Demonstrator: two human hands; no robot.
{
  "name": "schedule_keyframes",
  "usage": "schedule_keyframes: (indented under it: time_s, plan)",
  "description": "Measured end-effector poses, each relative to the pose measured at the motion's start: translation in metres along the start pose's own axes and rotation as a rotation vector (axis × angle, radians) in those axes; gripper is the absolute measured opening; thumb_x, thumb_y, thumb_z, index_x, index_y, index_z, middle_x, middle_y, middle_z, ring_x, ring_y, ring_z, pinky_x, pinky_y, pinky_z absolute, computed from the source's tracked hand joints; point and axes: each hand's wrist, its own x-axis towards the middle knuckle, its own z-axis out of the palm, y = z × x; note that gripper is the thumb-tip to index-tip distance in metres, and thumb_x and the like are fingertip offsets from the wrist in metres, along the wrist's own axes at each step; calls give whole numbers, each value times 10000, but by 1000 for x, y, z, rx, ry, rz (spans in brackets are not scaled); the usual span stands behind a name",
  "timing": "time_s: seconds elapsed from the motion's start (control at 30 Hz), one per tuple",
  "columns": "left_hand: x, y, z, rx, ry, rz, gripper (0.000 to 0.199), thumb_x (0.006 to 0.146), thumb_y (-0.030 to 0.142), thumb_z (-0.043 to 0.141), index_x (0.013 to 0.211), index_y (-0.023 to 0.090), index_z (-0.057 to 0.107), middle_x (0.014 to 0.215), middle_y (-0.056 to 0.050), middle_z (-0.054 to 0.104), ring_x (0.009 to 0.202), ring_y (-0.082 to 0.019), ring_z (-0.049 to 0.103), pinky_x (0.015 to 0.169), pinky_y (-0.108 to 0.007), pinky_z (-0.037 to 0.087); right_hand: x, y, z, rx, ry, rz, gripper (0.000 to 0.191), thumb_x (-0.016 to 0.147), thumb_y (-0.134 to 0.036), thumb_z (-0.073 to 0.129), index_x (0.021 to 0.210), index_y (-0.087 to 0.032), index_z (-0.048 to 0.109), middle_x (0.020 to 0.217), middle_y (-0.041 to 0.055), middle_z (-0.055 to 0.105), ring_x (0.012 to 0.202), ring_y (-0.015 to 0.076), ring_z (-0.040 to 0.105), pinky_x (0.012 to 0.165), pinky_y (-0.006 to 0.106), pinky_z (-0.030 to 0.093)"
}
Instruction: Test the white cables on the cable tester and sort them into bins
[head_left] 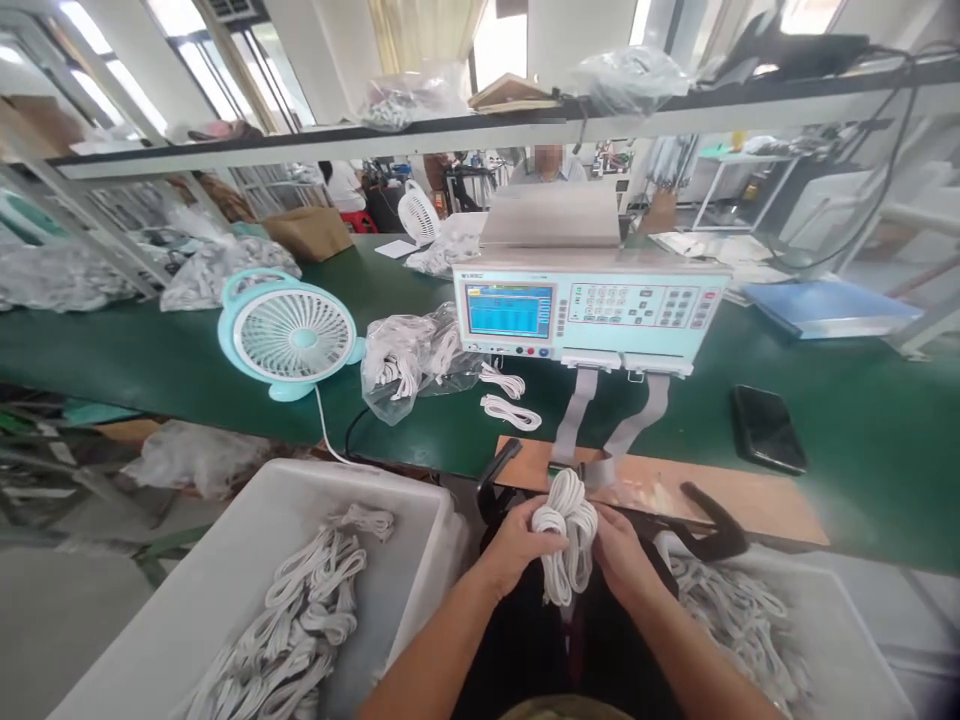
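Between my two hands, over my lap at the table's front edge, is a bunch of coiled white cables [568, 535]. My left hand [519, 545] grips it from the left, thumb across the front of the coils. From the right, my right hand [619, 550] is closed against the same bunch, its fingertips partly hidden behind it. Just beyond the bunch lies a wooden board [750, 495] with grey ribbon cables [637, 415] running up to a white tester [592, 310] with a lit blue screen. Two coiled white cables [511, 412] rest on the green table before the tester.
A white bin [424, 560] of coiled cables stands at my left, another bin [832, 610] at my right. On the table are a fan [300, 338], a plastic bag of cables [401, 360], a black phone [768, 428] and a blue folder [832, 305]. A person sits behind the tester.
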Motion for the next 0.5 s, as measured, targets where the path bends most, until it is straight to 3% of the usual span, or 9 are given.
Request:
schedule_keyframes:
  time_s: [0.13, 0.3, 0.4, 0.5]
  plan:
    - [-13, -8, 11, -13, 104, 24, 412, 572, 167, 761, 963, 106, 648, 768, -17, 608, 682, -110, 513, 670, -217, 432, 1, -2, 2, 25, 45, -31, 355, 570, -415, 815, 621, -146, 590, 553, -9, 555, 499, 115, 470, 488, 213, 388]
    - [-31, -15, 19, -162, 183, -52, 438, 562, 192, 762, 973, 130, 624, 731, -11, 589, 638, -119, 530, 611, -249, 483, -12, 3, 13, -20, 39, 47, 396, 638, -503, 739, 632, -186, 502, 464, -48, 471, 356, 91, 382, 349, 205, 321]
    - [-38, -19, 16, -216, 129, -149, 426, 545, 172, 740, 950, 121, 617, 716, -15, 593, 596, -117, 539, 563, -243, 488, -33, 10, 11, -103, 3, 96, 400, 687, -527, 688, 635, -197, 468, 475, -43, 478, 363, 102, 405, 359, 213, 335]
    - [-40, -24, 13, -157, -50, -282, 525, 549, 174, 709, 1051, 116, 567, 722, -40, 621, 535, -124, 541, 497, -247, 477, -53, 3, -28, -288, 9, 139, 403, 715, -569, 624, 643, -196, 488, 507, -21, 502, 415, 122, 439, 408, 232, 361]
